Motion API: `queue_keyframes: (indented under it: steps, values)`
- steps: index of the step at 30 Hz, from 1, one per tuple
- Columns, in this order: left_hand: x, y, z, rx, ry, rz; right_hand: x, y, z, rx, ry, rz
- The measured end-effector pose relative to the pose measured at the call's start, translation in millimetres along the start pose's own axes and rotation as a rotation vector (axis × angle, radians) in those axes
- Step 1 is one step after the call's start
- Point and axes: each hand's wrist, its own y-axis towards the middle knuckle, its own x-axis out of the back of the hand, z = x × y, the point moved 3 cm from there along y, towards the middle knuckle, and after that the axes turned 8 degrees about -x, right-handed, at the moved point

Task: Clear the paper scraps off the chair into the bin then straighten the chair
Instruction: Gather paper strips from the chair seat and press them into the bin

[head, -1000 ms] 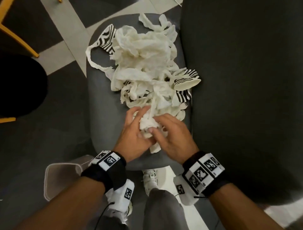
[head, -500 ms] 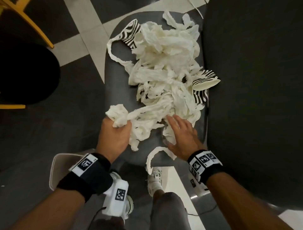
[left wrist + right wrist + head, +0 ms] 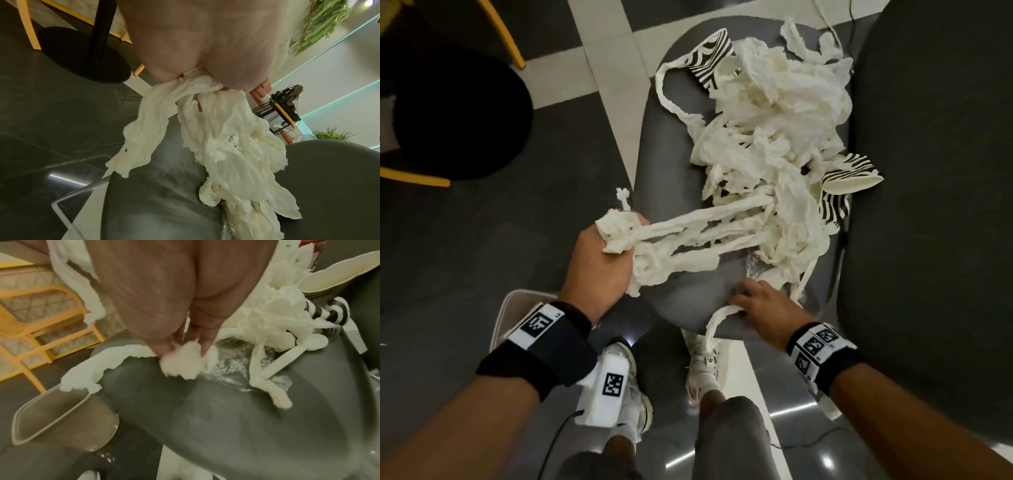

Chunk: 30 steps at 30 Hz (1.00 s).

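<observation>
off the seat's left edge, left hand (image 3: 599, 263) clenched round a tissue wad (image 3: 616, 233), strands dragged taut from the paper heap (image 3: 767, 144) toward bin (image 3: 504, 318); right hand (image 3: 763, 308) pinching a tissue strip (image 3: 717, 317) at the front edge.

Head cam overhead; wrist cams close.

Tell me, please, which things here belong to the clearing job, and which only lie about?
Belong:
paper scraps
chair
bin
left hand, gripping a bunch
right hand, pinching a scrap

Lying about:
black round table base
yellow chair
</observation>
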Motion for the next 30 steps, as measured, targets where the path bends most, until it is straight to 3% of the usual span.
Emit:
queue_keyframes:
  steps: [2, 7, 9, 11, 13, 15, 19, 23, 30]
  values:
    - [3, -3, 13, 0.021, 0.037, -0.005, 10, 3, 3, 0.001, 0.054, -0.071]
    - [12, -9, 38, 0.121, 0.050, -0.004, 59, 9, 20, -0.094, 0.352, -0.468]
    - [13, -12, 42, 0.137, 0.059, 0.028, 72, 23, 30, -0.104, 0.316, -0.513]
    - [13, -13, 46, 0.129, 0.088, 0.094, 73, 46, 38, -0.086, 0.231, -0.392]
    - [12, -14, 49, 0.110, 0.108, 0.142, 64, 66, 47, -0.065, 0.110, -0.142]
    - [15, -16, 52, 0.100, 0.105, 0.131, 60, 74, 55, -0.051, -0.074, -0.012]
    - [30, -19, 55, 0.119, 0.024, 0.025, 83, 59, 69, -0.101, -0.147, -0.156]
    - [42, -25, 60, 0.164, -0.086, -0.029, 121, 33, 111, -0.001, 0.124, -0.334]
    - [89, -59, 88, 0.251, -0.238, 0.027, 116, 21, 258, 0.269, 0.518, -0.214]
